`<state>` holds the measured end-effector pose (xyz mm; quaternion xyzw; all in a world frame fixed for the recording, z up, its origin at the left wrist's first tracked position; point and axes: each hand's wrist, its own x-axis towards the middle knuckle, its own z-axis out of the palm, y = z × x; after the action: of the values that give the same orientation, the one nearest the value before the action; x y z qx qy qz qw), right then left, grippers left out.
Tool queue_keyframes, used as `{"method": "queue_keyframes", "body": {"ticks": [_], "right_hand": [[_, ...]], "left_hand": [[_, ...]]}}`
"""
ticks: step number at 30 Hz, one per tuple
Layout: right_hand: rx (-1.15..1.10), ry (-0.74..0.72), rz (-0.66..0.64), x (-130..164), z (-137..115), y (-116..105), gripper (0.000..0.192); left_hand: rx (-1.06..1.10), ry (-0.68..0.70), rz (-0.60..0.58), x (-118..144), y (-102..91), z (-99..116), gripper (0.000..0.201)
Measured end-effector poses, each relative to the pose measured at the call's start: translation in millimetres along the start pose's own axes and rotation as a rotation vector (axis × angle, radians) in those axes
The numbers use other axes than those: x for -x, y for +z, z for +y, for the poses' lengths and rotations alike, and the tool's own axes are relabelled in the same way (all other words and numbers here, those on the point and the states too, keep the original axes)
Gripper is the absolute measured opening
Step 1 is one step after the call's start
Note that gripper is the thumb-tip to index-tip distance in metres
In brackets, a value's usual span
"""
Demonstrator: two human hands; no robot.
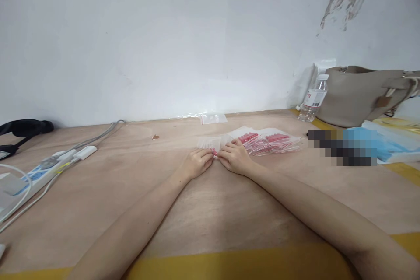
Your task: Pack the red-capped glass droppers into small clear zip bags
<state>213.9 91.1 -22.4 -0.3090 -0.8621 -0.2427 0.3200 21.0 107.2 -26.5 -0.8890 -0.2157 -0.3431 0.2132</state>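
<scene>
Small pink piece (pixel 214 152) between both hands' fingertips (pixel 210 153)

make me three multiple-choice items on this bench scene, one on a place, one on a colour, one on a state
1. Where does the water bottle stand?
A. by the power strip
B. beside the beige bag, at the wall
C. between the hands

2. What colour are the contents of the filled bags?
A. green
B. black
C. pink-red

3. How are the left hand and right hand placed?
A. together, fingertips pinching a small pink item
B. far apart, flat on the table
C. raised off the table

Answers:
1 B, the bottle stands just left of the bag.
2 C, pink-red shows through the clear plastic.
3 A, both hands meet at the small item, resting on the table.
</scene>
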Motion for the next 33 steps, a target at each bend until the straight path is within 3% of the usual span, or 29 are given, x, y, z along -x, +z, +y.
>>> {"method": "queue_keyframes", "body": {"ticks": [10, 17, 26, 33], "right_hand": [[0.032, -0.045, 0.035, -3, -3, 1, 0.024], [0.022, -0.001, 0.023, -2, -5, -1, 0.022], [-0.022, 0.145, -0.007, 4, 3, -4, 0.022], [-0.029, 0.165, -0.007, 4, 2, -4, 0.022]], "left_hand": [[-0.042, 0.069, 0.004, -5, -3.6, 3, 0.014], [-0.078, 0.089, -0.045, -9, -8.9, 4, 0.014], [-0.132, 0.038, -0.096, 3, -28.2, -14, 0.019], [-0.141, -0.011, -0.17, 19, -43.4, -30, 0.026]]}}
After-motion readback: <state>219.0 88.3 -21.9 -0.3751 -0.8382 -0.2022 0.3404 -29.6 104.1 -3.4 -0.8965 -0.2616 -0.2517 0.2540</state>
